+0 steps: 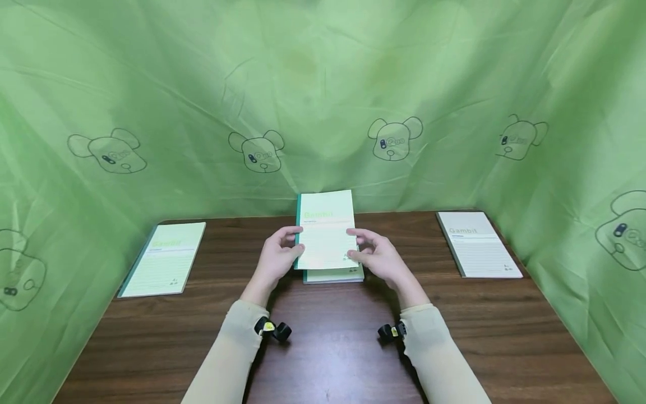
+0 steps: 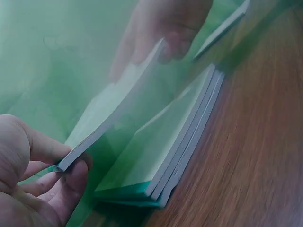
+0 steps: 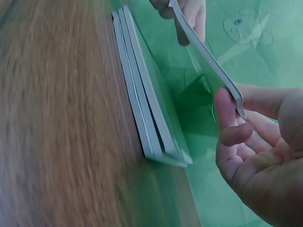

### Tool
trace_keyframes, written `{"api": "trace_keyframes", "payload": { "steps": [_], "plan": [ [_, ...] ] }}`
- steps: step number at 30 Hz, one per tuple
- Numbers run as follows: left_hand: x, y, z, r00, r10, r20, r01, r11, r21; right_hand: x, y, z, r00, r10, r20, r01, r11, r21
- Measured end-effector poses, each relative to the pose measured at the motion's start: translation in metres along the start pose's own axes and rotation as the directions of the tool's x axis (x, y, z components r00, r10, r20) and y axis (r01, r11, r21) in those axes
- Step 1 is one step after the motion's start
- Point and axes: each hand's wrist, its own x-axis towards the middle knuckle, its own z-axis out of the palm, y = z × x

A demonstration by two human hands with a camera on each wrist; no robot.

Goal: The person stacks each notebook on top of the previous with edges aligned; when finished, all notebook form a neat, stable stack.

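Observation:
A pale green notepad (image 1: pixel 328 235) with a teal spine and the word Gambit is held up by both hands. My left hand (image 1: pixel 277 252) pinches its left edge between thumb and fingers. On the opposite edge, my right hand (image 1: pixel 379 255) pinches it the same way. Below it, a small stack of notepads (image 1: pixel 333 276) lies on the table, mostly hidden by the held one in the head view. From the left wrist view, a gap separates the held notepad (image 2: pixel 113 104) from the stack (image 2: pixel 170 142). The right wrist view shows the stack (image 3: pixel 147 94) edge-on.
A pale green notepad (image 1: pixel 164 261) lies at the table's left. Toward the right edge rests a whiter notepad (image 1: pixel 479 245), also marked Gambit. Green cloth (image 1: pixel 323 101) with bear outlines hangs around the back and sides of the brown wooden table (image 1: pixel 323 359).

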Motion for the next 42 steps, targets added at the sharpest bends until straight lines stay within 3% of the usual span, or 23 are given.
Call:
{"api": "trace_keyframes", "payload": {
  "steps": [13,24,31,42],
  "plan": [
    [0.0,-0.008,0.019,1.0,0.025,0.005,-0.026,0.99,0.14,-0.005,0.016,-0.015,0.999,0.039,0.022,-0.038,0.998,-0.042],
    [0.002,-0.011,0.02,1.0,0.012,0.003,-0.013,0.969,0.246,0.001,0.026,-0.012,0.999,0.035,0.031,-0.032,0.994,-0.106],
    [0.002,-0.009,0.021,0.999,-0.031,-0.01,0.033,0.969,0.245,0.001,0.028,-0.012,0.998,0.055,0.038,-0.05,0.99,-0.131],
    [0.001,-0.007,0.021,1.0,-0.017,0.001,0.016,0.939,0.342,0.003,0.03,-0.011,0.998,0.053,0.038,-0.046,0.985,-0.165]
  ]
}}
